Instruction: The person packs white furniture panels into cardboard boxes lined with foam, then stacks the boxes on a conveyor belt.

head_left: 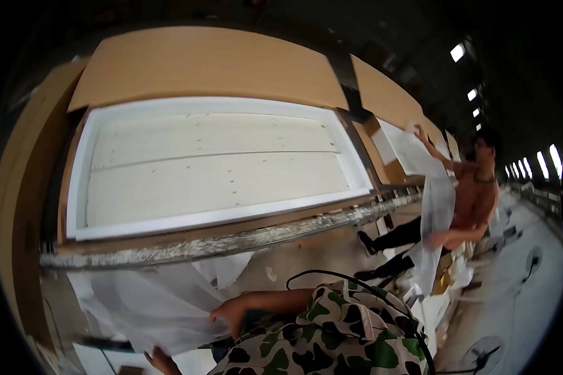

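A thin, translucent white foam sheet [150,306] hangs in front of me, below the near edge of the bench. My right hand [233,314] is closed on the sheet's right side, fingers curled at its edge. Low in the picture, my left hand [161,361] pinches the sheet's lower edge, and part of that hand is cut off by the frame. Beyond the sheet lies an open cardboard box [206,65], its far flap folded out. White foam strips [200,220] line its inside walls, around a cream panel [187,178] with a long seam and small marks.
A worn bench rail [231,244] runs along the box's near side. To the right, a co-worker [472,194] holds another foam sheet [438,200] beside a second open carton [381,87]. Tall cardboard [28,187] stands at left; floor fans [481,357] are at right.
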A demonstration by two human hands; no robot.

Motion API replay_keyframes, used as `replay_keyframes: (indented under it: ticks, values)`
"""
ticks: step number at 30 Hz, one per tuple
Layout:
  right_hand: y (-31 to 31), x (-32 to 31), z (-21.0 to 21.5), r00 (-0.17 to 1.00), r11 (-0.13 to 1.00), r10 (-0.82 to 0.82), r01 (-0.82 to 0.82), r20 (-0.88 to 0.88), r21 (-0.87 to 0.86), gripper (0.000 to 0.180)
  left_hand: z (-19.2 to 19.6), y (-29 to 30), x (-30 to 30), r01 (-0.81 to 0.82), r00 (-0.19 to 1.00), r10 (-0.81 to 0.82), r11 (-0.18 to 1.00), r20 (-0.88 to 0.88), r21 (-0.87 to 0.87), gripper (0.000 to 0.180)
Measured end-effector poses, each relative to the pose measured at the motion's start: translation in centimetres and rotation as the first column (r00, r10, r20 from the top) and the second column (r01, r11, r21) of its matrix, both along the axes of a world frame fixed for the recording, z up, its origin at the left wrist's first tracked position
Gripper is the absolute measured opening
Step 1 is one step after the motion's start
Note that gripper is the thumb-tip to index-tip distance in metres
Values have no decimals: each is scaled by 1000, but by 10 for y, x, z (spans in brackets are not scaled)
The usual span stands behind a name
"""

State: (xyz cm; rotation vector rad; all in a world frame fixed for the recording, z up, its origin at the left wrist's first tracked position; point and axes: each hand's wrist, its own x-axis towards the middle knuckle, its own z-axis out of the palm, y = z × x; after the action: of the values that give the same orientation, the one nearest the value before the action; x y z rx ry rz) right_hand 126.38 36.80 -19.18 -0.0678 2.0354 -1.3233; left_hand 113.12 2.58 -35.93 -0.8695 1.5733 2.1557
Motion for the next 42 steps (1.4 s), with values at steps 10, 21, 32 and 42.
replay_keyframes:
  ticks: [10,21,32,42]
  values:
    - [94,152,81,930,957,-280,250,-238,-147,26,359,113,88,402,314,-945,219,-91,-889,58]
    - [121,319,178,-8,-52,-998,584,58,-810,20,425,219,76,-586,307,-945,-278,109,-761,86]
    - [49,366,183,-159,-92,-975,924,-155,-372,44,245,201,-97,555,-276,-961,-148,-13,-818,41]
    - [83,395,151,-196,-865,-301,468,-933,180,29,327,156,-78,460,-86,-984,98,-154,-883,16]
